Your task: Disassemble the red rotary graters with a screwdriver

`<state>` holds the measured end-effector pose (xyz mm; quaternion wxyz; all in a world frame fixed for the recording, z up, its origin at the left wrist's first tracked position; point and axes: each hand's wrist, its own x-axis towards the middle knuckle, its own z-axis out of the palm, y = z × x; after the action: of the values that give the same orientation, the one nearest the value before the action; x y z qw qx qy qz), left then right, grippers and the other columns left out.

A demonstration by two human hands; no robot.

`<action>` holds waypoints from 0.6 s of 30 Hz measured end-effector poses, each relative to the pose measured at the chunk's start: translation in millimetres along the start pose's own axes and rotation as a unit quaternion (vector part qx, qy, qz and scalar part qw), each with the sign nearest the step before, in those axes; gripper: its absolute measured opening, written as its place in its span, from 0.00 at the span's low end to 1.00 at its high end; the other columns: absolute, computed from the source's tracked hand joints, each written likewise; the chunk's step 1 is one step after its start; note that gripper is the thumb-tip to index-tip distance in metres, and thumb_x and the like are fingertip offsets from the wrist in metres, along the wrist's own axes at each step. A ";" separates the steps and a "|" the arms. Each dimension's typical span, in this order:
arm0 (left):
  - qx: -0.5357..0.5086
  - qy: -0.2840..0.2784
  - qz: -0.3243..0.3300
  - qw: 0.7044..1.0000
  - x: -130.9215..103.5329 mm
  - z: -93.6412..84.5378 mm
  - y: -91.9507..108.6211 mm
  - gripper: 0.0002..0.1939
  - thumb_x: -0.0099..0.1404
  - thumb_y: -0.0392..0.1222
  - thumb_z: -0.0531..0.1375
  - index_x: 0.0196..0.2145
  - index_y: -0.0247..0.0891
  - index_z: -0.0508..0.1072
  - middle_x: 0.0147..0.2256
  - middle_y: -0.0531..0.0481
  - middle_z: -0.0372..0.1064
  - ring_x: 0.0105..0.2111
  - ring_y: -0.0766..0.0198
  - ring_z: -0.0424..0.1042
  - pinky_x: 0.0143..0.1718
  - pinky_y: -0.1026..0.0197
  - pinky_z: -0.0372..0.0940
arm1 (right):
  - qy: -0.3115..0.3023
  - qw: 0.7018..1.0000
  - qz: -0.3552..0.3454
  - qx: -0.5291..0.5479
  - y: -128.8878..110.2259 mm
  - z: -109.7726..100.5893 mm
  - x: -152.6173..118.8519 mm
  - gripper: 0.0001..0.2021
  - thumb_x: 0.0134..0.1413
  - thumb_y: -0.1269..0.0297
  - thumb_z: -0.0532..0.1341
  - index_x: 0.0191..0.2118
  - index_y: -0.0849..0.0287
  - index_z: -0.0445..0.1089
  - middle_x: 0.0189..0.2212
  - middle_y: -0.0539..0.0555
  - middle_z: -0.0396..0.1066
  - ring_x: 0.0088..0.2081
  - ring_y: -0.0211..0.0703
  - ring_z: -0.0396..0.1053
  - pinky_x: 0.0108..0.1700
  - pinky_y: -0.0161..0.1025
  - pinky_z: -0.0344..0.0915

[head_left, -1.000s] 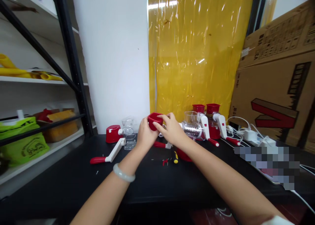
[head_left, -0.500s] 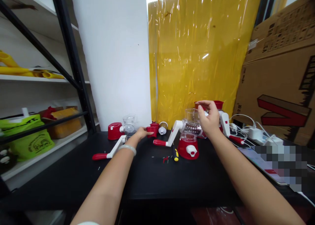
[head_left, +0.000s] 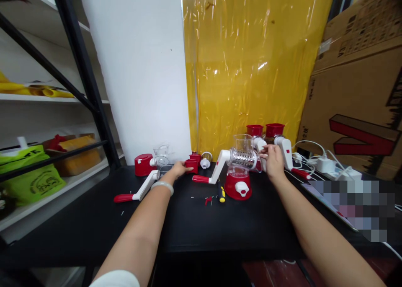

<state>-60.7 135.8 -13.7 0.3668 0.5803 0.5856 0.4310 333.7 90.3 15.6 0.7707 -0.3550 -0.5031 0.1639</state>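
My left hand (head_left: 178, 169) is at the table's back left, its fingers closed on a red plastic part (head_left: 191, 166). Beside that part lies a small grater drum (head_left: 206, 160). My right hand (head_left: 274, 161) is at the right end of a grater with a red base (head_left: 238, 185), a metal drum (head_left: 243, 158) and a white crank (head_left: 220, 166). Its fingers are bent together near the drum's end; what they touch is too small to tell. To the left stand another red base (head_left: 144, 164), a clear hopper (head_left: 161, 155) and a red-handled crank (head_left: 138, 195).
A yellow-and-black screwdriver (head_left: 222, 194), a small red piece (head_left: 208, 200) and screws lie mid-table (head_left: 194, 232). Graters with red hoppers (head_left: 274, 130), white cables, a power strip (head_left: 348, 175) and a tablet (head_left: 329, 207) are at right. A large carton (head_left: 354, 94) stands behind.
My right hand has moved down and slightly right, from above the grater to its drum's right end, and its fingers have drawn together. My left hand stays at the red part. The view has shifted slightly.
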 end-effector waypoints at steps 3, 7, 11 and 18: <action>0.001 -0.005 0.003 1.000 -1.2 3.4 -0.2 0.26 0.36 0.47 0.77 0.34 0.32 0.78 0.33 0.42 0.80 0.40 0.48 0.77 0.45 0.51 0.68 | -0.043 0.997 0.064 0.014 3.2 1.6 -3.5 0.28 0.52 0.32 0.53 0.31 0.56 0.68 0.26 0.51 0.69 0.30 0.45 0.70 0.35 0.44 0.69; -0.001 -0.011 0.006 1.000 -3.1 7.5 0.4 0.25 0.37 0.46 0.77 0.34 0.33 0.79 0.35 0.41 0.80 0.41 0.48 0.77 0.46 0.51 0.68 | -0.063 0.994 0.093 -0.009 0.6 3.8 -8.2 0.33 0.49 0.28 0.51 0.27 0.57 0.70 0.23 0.53 0.71 0.29 0.46 0.71 0.35 0.43 0.68; -0.010 -0.017 0.013 1.000 -2.2 9.3 2.3 0.25 0.37 0.44 0.77 0.34 0.33 0.78 0.38 0.40 0.80 0.43 0.49 0.76 0.49 0.53 0.67 | -0.062 0.993 0.097 0.003 0.3 4.3 -11.2 0.33 0.49 0.28 0.53 0.27 0.58 0.72 0.23 0.54 0.73 0.30 0.48 0.73 0.37 0.46 0.69; -0.007 -0.020 0.011 1.000 -5.8 17.0 8.7 0.24 0.39 0.42 0.76 0.35 0.33 0.77 0.40 0.39 0.79 0.44 0.50 0.76 0.49 0.53 0.67 | -0.107 0.976 0.154 0.113 -3.9 10.7 -20.9 0.26 0.40 0.37 0.67 0.30 0.58 0.76 0.25 0.53 0.76 0.30 0.49 0.74 0.36 0.47 0.71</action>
<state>-41.4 130.9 -12.1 0.3772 0.5931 0.5686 0.4274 314.6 78.9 7.2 0.7130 -0.3194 -0.5006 0.3729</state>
